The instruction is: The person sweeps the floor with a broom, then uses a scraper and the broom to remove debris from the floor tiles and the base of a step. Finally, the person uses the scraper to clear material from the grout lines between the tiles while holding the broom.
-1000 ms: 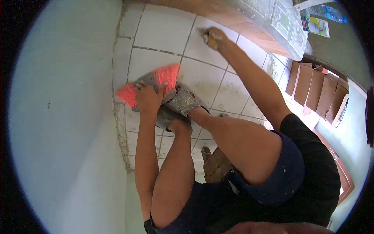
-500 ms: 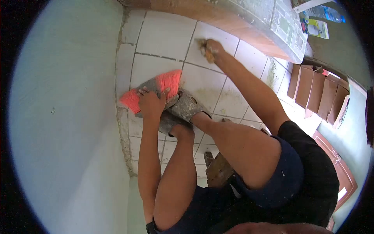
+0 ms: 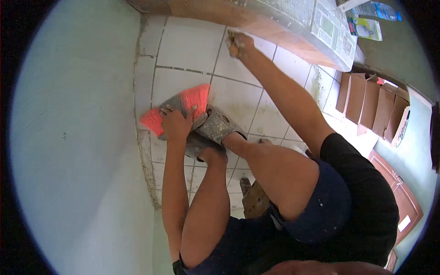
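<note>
Gripping a bristly fan-shaped broom head (image 3: pixel 195 96), left hand (image 3: pixel 177 124) half-curled, right hand (image 3: pixel 244 44) clenched round a small scraper (image 3: pixel 232 37), square tiles (image 3: pixel 190 43).

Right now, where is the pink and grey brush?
In the head view, the brush is left of centre, in the grip of the left hand, right beside the speckled shoes and over the white floor tiles.

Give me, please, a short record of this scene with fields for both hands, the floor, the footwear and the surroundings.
Left hand: on the pink-and-grey broom head
Right hand: holding a small tool, partly hidden
Floor: white-tiled, stained in places
Footwear: grey, pale-speckled
Right of view: cardboard boxes, plastic bottle
</note>
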